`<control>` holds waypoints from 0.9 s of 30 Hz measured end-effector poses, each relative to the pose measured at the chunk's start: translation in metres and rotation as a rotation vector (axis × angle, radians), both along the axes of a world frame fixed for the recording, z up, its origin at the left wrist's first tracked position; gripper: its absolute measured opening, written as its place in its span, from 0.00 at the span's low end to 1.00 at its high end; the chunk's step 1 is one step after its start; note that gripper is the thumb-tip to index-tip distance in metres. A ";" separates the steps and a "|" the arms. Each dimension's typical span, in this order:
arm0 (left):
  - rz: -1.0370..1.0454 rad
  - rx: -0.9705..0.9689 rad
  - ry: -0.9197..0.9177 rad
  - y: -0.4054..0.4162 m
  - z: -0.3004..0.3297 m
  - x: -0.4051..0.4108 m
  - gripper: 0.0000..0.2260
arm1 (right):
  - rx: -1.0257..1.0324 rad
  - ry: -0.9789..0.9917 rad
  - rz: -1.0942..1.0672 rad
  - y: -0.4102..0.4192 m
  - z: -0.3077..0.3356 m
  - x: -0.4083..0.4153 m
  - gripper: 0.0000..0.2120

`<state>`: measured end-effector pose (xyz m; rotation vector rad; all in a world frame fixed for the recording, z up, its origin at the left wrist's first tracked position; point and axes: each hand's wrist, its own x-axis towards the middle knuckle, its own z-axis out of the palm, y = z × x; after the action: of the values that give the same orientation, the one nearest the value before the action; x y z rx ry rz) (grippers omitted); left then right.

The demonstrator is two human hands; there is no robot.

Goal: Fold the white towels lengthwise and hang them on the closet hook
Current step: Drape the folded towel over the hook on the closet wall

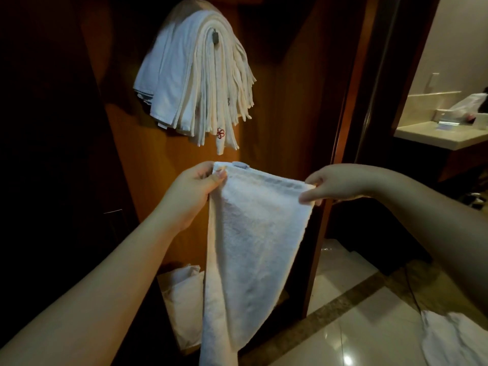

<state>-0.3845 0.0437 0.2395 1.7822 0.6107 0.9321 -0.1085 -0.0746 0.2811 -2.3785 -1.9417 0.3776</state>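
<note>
A white towel [250,233] hangs in front of me, stretched by its top edge. My left hand [194,190] pinches the towel's top left corner, thumb on the front. My right hand [332,184] pinches the top right corner. The cloth drops down past the bottom of the frame, narrowing toward the lower left. Above it, several folded white towels [195,80] drape over a dark closet hook [216,37] on the wooden back panel [277,114]. One hung towel shows a small red flower mark.
A white paper bag [182,299] stands on the closet floor behind the towel. More white cloth [454,339] lies on the glossy tile floor at the lower right. A dark door frame [351,128] borders the closet on the right; a bathroom counter [438,133] lies beyond.
</note>
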 end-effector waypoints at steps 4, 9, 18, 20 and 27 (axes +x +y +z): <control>0.052 0.018 -0.045 0.007 -0.006 -0.004 0.09 | 0.404 0.062 -0.003 -0.007 -0.005 0.002 0.13; 0.029 -0.025 -0.100 0.005 -0.012 0.001 0.08 | 0.768 0.306 -0.009 -0.014 -0.029 -0.008 0.05; 0.127 0.121 -0.213 -0.026 -0.025 0.030 0.08 | 1.331 0.636 -0.247 -0.016 -0.060 -0.027 0.07; 0.183 0.179 -0.265 -0.037 -0.024 0.037 0.07 | 1.429 0.534 -0.250 -0.017 -0.066 -0.029 0.09; 0.269 0.293 -0.359 -0.060 -0.018 0.048 0.08 | 1.442 0.418 -0.176 -0.028 -0.064 -0.020 0.07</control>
<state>-0.3360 -0.0163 0.2215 1.7470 0.5063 1.5527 -0.1280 -0.1028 0.2175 -1.2962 -1.0692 -0.4042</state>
